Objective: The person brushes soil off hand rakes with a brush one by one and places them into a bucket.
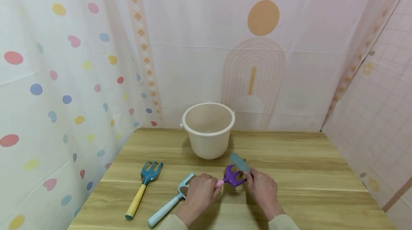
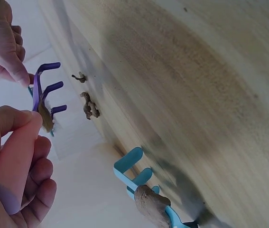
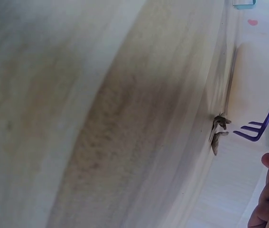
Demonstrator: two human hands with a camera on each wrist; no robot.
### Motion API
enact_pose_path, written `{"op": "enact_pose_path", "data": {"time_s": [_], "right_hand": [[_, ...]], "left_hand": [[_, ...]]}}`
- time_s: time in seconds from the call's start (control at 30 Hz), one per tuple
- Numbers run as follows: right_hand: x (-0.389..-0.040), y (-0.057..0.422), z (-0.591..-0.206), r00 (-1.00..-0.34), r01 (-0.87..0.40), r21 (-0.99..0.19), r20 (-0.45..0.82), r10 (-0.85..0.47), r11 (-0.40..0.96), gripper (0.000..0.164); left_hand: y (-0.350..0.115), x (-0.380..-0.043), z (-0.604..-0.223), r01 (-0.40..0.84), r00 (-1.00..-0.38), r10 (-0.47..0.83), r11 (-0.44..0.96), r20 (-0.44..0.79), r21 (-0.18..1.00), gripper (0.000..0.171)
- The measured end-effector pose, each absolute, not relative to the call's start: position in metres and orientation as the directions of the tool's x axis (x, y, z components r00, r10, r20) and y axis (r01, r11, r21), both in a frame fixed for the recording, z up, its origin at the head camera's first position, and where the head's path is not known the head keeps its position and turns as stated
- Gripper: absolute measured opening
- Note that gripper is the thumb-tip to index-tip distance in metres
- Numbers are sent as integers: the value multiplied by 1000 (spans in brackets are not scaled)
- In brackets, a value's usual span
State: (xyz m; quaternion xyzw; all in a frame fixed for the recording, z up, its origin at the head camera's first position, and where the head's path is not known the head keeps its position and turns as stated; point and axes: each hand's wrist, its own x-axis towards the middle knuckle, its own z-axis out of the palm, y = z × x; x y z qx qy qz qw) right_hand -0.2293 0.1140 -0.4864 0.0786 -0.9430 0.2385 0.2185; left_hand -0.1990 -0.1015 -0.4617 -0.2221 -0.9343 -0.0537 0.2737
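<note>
My left hand (image 1: 199,190) grips the pink handle of a small hand rake with a purple head (image 1: 230,178), held above the table. Brown, mud-like stuff (image 2: 45,116) clings to the rake's head in the left wrist view. A brush with a grey-teal back (image 1: 239,162) and pale bristles is in my right hand (image 1: 264,190), its bristle side against the rake's head. Under the rake, dark brown crumbs (image 2: 89,105) lie on the wood. Beside my left hand lies a light blue rake (image 1: 165,210), a brown clump (image 2: 152,205) stuck on its head.
A cream bucket (image 1: 210,146) stands at the back middle of the wooden table (image 1: 305,172). On the left lies a teal hand fork with a yellow handle (image 1: 138,197). Patterned curtains (image 1: 193,62) hang behind the table and at both sides.
</note>
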Motion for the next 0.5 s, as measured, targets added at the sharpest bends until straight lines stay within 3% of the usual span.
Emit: {"op": "enact_pose_path", "data": {"time_s": [0.23,0.5], "right_hand": [[-229,118,-485,-908,-199,-449,418,8,871,18],[-231,127,-487,-931,-114,-456,358,65,882,29]], "left_hand": [[-102,-199,-463,438,-759,383,899,526,-22,38],[-105,-200,-460,414,-783,353,910,513,6,34]]}}
